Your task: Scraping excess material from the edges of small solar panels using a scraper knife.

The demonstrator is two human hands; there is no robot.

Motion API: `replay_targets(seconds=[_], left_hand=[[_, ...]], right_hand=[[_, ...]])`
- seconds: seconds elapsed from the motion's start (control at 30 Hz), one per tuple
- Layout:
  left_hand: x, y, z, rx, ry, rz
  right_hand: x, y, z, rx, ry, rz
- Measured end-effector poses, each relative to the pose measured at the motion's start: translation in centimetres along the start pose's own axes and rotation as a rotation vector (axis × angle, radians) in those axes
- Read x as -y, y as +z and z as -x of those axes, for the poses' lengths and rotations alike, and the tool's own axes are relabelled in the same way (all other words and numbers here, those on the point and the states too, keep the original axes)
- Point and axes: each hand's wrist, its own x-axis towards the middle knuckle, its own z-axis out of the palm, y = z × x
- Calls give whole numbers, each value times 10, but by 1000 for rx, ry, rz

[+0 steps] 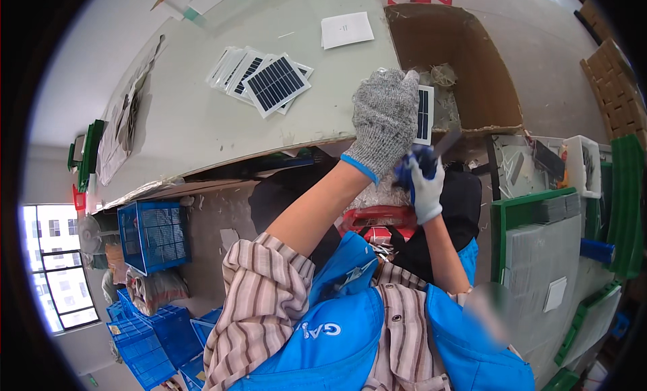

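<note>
Closest to me is the blue apron point(330, 337) over a striped shirt. Beyond it I have the left hand point(384, 121), in a grey knitted glove, fingers bent and clamped on a small solar panel point(424, 114) that shows along its right side, near the carton point(495, 87). Just below, the right hand point(424, 178), in a white glove with blue-coated fingers, is blurred; I see its fingers curled but cannot tell whether they grip anything. Farther off, on the pale table point(202, 135), I find an overlapping pile of solar panels point(275, 86) and, beyond it, a white card point(347, 30).
</note>
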Motion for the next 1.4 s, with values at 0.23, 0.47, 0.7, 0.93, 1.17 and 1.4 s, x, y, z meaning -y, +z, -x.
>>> replay_targets(seconds=[0.23, 0.47, 0.7, 0.93, 1.17, 1.4], left_hand=[[-5, 0, 2, -10, 12, -46], [13, -10, -1, 150, 125, 220], [5, -10, 16, 134, 8, 70], [5, -10, 9, 22, 19, 62], [-1, 3, 18, -160, 92, -78], [-7, 11, 4, 218, -88, 71]], right_hand=[[-16, 27, -53, 46, -170, -231], [19, 53, -84, -179, 473, -435], [-1, -25, -62, 344, 80, 42], [11, -7, -3, 724, -219, 529], [-34, -1, -3, -85, -257, 508], [-39, 23, -110, 87, 244, -683]])
